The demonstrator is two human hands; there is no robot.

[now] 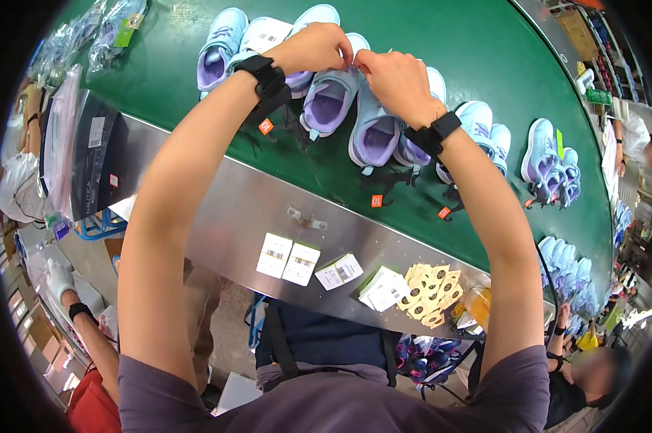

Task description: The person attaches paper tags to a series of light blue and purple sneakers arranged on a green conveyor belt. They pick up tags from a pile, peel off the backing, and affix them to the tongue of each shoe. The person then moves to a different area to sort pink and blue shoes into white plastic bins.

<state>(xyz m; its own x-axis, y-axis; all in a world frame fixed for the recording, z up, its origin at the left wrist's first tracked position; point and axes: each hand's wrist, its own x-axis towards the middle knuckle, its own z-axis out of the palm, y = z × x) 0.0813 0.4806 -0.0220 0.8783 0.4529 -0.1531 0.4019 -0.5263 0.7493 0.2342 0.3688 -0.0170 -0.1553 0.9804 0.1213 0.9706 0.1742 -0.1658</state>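
- Green tabletop (485,50) with a metal strip (225,209) on our side, in a busy workroom.
- Nearest us, on the strip: stacks of white cards (301,264) and a loose heap of cream stickers (430,292).
- Next, on the green: orange tags (376,201) beside black hangers (394,180), near the shoe heels.
- Light-blue shoe (326,105) with lavender lining sits on the tabletop, in the middle of a row, opening up.
- Key relation: its long axis runs away from us, heel near, toe far and leaning a little right; most of it lies on our side of both sets of fingertips, which meet over its front part.
- Left grip (315,49): comes in over the row from the left, fingers curled narrow; we can't tell if anything is pinched.
- Right grip (398,79): from the right, fingertips just beside the left ones, also narrow; can't tell if it holds anything. Both tips look about equally near the shoe.
- Neighbouring shoe (376,137) is partly under our right hand, front hidden.
- Hard to make out: whatever is between the fingertips, too small; shoes behind our left forearm, partly covered.
- Farther, upper left: bagged shoes (113,36), blurred by plastic and cut at the rim.
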